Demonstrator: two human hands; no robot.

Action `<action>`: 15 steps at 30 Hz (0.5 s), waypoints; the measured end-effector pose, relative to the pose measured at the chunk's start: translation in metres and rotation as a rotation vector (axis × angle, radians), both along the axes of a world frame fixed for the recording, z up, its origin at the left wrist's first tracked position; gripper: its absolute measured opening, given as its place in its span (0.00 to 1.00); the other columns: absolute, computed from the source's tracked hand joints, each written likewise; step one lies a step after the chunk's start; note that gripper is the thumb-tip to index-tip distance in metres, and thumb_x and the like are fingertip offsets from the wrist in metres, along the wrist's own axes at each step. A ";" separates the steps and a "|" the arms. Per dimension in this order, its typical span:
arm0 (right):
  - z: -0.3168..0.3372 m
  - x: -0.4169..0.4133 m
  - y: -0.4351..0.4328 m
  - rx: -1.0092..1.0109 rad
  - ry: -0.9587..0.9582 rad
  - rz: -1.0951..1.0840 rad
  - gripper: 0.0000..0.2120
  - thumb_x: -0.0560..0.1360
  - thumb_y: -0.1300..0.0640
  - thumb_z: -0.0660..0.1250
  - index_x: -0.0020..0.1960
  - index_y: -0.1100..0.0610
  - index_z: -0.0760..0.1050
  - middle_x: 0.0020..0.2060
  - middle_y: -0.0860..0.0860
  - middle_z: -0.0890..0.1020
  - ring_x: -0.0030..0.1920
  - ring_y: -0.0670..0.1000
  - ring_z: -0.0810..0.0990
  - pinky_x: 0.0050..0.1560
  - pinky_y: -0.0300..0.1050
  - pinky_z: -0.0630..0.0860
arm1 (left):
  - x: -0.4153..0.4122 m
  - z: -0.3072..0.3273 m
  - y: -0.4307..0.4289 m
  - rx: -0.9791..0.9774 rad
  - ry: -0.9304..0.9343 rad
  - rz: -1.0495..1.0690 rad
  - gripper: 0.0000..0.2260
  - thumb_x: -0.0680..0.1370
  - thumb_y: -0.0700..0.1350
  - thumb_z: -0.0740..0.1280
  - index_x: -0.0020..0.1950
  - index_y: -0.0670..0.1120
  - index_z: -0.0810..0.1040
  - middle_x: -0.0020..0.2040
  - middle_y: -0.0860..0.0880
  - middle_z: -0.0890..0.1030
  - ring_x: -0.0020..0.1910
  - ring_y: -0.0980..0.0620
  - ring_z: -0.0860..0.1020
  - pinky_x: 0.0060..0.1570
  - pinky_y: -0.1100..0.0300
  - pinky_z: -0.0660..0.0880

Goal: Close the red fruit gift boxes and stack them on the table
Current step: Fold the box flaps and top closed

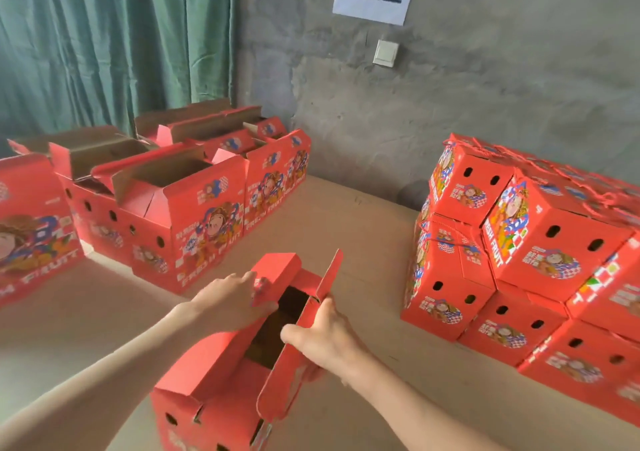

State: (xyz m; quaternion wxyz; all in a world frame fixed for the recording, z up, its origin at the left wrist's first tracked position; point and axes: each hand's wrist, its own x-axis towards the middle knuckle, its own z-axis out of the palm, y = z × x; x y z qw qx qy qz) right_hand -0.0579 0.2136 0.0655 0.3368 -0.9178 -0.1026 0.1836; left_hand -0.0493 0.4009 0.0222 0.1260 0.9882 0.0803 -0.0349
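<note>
Head view: we look down at a red fruit gift box standing on the brown table just in front of the person. Its top is not yet closed, and a dark gap shows between 2 raised flaps. The left hand lies over the left flap, fingers curled round its inner edge and gripping it. The right hand pinches the right flap, which stands nearly upright. At the left we see a row of open boxes; at the right, a stack of closed boxes.

We judge the card thin and glossy, stiff along its creases but easily dented. We cannot tell whether the box is filled, so its weight is uncertain. We would press each flap near its fold, then lift the closed box from its lower corners
</note>
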 end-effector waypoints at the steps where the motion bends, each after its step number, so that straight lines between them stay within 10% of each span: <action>1: 0.003 -0.002 -0.007 0.005 0.000 -0.025 0.17 0.68 0.51 0.66 0.52 0.58 0.68 0.43 0.49 0.76 0.42 0.49 0.76 0.41 0.42 0.73 | -0.001 0.001 -0.004 0.026 -0.007 -0.027 0.29 0.75 0.66 0.60 0.68 0.48 0.65 0.59 0.47 0.76 0.57 0.45 0.77 0.52 0.54 0.75; 4: 0.010 -0.006 -0.028 0.039 -0.045 -0.059 0.02 0.67 0.62 0.62 0.39 0.59 0.70 0.35 0.48 0.73 0.34 0.50 0.73 0.33 0.46 0.69 | -0.002 0.007 -0.015 0.029 -0.035 -0.045 0.24 0.76 0.61 0.61 0.64 0.47 0.66 0.48 0.48 0.75 0.49 0.46 0.77 0.40 0.59 0.69; 9: 0.025 0.009 -0.062 -0.257 -0.211 0.109 0.08 0.68 0.68 0.60 0.45 0.66 0.74 0.36 0.56 0.77 0.37 0.56 0.74 0.33 0.46 0.65 | -0.015 0.019 -0.039 -0.185 -0.016 -0.008 0.22 0.78 0.61 0.57 0.58 0.43 0.65 0.51 0.43 0.77 0.46 0.44 0.77 0.38 0.58 0.68; 15: 0.054 0.036 -0.134 -0.630 -0.370 0.228 0.17 0.65 0.70 0.54 0.44 0.51 0.72 0.42 0.57 0.79 0.44 0.60 0.74 0.43 0.53 0.73 | -0.045 0.022 -0.073 -0.295 -0.128 -0.045 0.26 0.77 0.65 0.54 0.39 0.44 0.74 0.33 0.49 0.80 0.33 0.50 0.79 0.34 0.59 0.75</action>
